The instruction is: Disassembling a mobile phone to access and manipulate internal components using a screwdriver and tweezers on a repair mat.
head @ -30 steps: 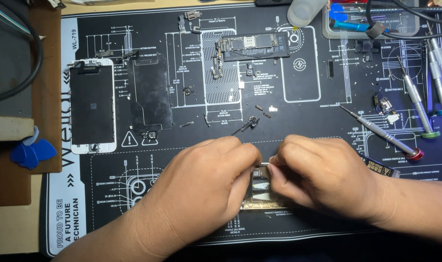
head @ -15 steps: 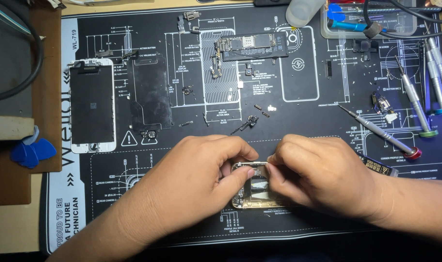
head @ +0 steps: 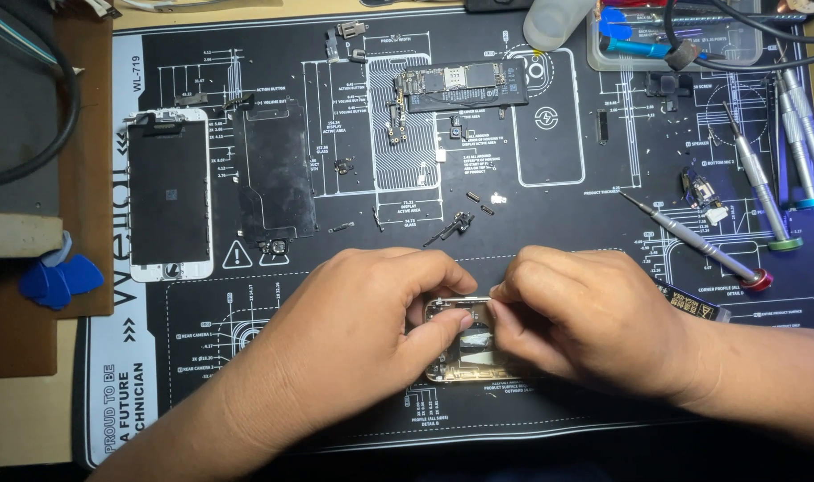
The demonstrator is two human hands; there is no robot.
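Observation:
My left hand [head: 371, 326] and my right hand [head: 585, 321] close together over a gold-edged phone housing [head: 465, 353] lying on a black repair mat [head: 532, 223]. The left thumb and fingers grip the housing's upper left rim. The right fingertips pinch at its top edge, touching the left thumb. Most of the housing is hidden under both hands; whether a small part is between the right fingers cannot be told.
A white phone screen [head: 170, 196] and a dark metal shield plate [head: 277, 174] lie at the left. A logic board [head: 465, 85] sits at the top, small screws and parts around it. Screwdrivers [head: 697, 241] lie right. Blue picks [head: 58, 277] rest off the mat's left edge.
Both hands have shifted slightly over the housing. The left thumb has moved onto its top rim, and the right fingertips have closed in against it.

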